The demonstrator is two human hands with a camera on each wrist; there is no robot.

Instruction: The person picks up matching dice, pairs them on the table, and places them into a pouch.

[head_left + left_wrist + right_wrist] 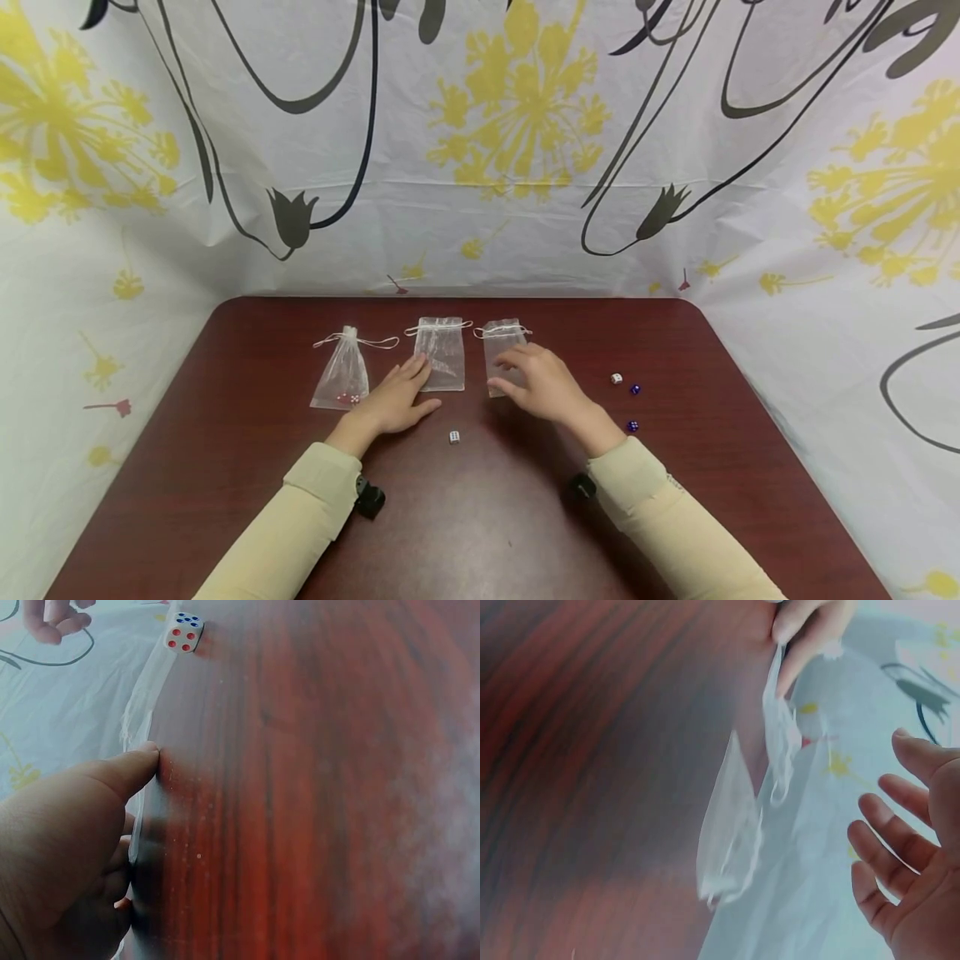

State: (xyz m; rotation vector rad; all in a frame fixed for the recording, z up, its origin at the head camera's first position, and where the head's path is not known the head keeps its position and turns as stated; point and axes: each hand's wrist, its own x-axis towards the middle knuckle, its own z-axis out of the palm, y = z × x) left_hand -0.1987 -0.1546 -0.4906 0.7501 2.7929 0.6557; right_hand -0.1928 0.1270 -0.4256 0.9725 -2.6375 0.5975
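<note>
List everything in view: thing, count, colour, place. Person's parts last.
table: 1, dark reddish brown, under everything
cloth: 1, white with yellow, grey and red print, behind and beside the table
left bag: 1, sheer white, back left, neck drawn in
red dice: count unclear, red, inside the left bag
middle bag: 1, sheer white, back centre
right bag: 1, sheer white, right of the middle bag
white dice: 2, white, one centre, one right
blue dice: 2, blue, right
wrist devices: 2, black, at the cuffs
sleeves: 2, beige, both arms
left hand: 1, bare, fingertips on the middle bag
right hand: 1, bare, above the right bag
</note>
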